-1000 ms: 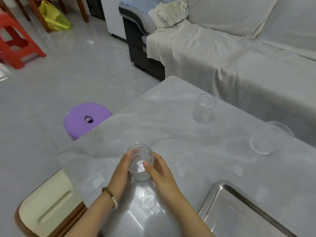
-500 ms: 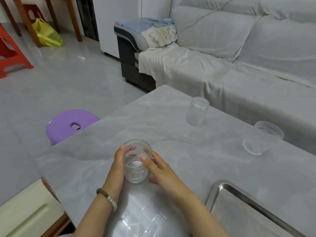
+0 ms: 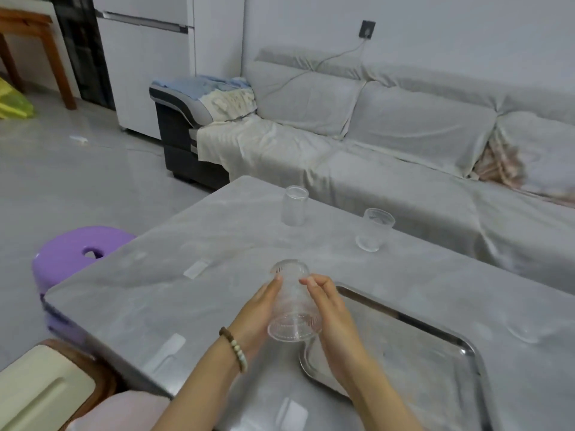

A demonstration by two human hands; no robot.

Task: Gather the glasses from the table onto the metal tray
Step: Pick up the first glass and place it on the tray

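Note:
Both hands hold one clear ribbed glass [image 3: 292,303] in the air, tilted with its mouth toward me, above the near left corner of the metal tray [image 3: 435,362]. My left hand [image 3: 259,309] presses its left side and my right hand [image 3: 331,312] its right side. Two more clear glasses stand upright on the grey table [image 3: 186,293]: a tall straight one [image 3: 294,206] at the far edge and a shorter ribbed one [image 3: 373,229] to its right. A faint glass shape [image 3: 525,332] lies blurred at the right, beyond the tray.
A purple stool [image 3: 74,253] stands left of the table, and a cream chair seat [image 3: 37,390] sits at the near left. A covered grey sofa [image 3: 389,144] runs behind the table's far edge.
The glass has been lifted off the table and carried right toward the tray, tipping its mouth toward me. The camera view has risen and turned right.

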